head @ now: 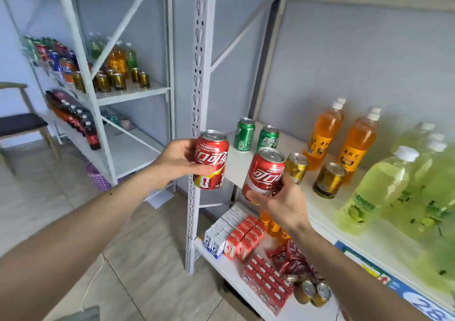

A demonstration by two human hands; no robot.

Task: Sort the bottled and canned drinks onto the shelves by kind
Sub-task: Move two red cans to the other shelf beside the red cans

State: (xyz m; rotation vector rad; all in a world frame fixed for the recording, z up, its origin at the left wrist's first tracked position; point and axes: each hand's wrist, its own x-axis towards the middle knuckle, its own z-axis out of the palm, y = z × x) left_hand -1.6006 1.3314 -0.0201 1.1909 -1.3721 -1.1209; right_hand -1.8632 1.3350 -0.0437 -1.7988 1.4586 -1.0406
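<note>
We hold a red can in each of our hands, both raised in front of the near shelf. Our left hand (177, 159) grips one red can (211, 159) upright, fingers curled round its back, right by the white upright post (197, 133). Our right hand (283, 202) holds the second red can (264, 173) from below, tilted a little, over the front edge of the shelf (384, 237).

Just beyond the right hand stand two gold cans (296, 166), and behind them two orange bottles (325, 136). Between and beyond our hands are two green cans (245, 134). To the right of the right hand stand pale green bottles (379, 187).

Below the right hand, the lower shelf (221, 269) carries small cartons (243, 239), red packets and two more gold cans. Far off past the left hand, another rack (133, 91) holds mixed cans and bottles.
</note>
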